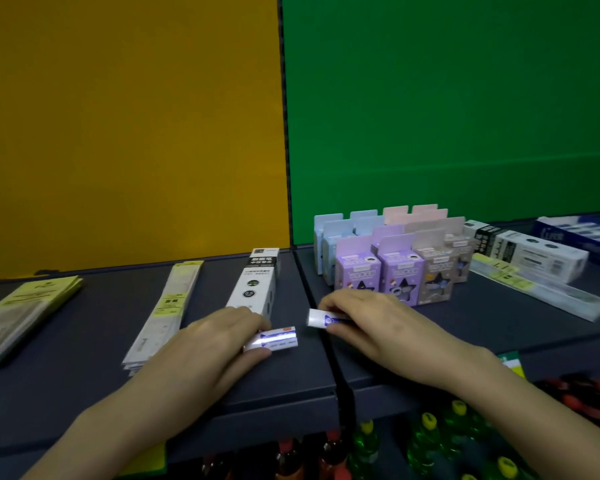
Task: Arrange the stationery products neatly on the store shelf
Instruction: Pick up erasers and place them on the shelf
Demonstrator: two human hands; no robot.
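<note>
I am looking down on the dark shelf (pixel 84 358), which is running left to right under a yellow panel (pixel 129 126) and a green panel (pixel 447 109). A seam (pixel 302 271) is splitting it into two boards and passing between my two hands. On the right board, rows of pastel cartons (pixel 395 268) are standing upright just behind the right hand (pixel 371 323). On the left board a long white refill box (pixel 257 282) is lying flat with its long axis pointing away from me, its near end just beside the fingers of the left hand (pixel 219 341). Both hands are holding something. The left is gripping the left small box (pixel 274 339) from above, with the thumb curled under its near edge. The right is pinching the right small box (pixel 323 318), whose outer end is hidden inside the fingers. These two boxes are what I am steering. Their long axes are running roughly across the shelf, free ends pointing at each other over the seam, with a gap between them and the right one sitting a little farther back. I cannot tell whether either is resting on the shelf or hanging just above it. I am judging that the next move depends on that shared axis, bringing the two into line or turning each to match a neighbouring row.
</note>
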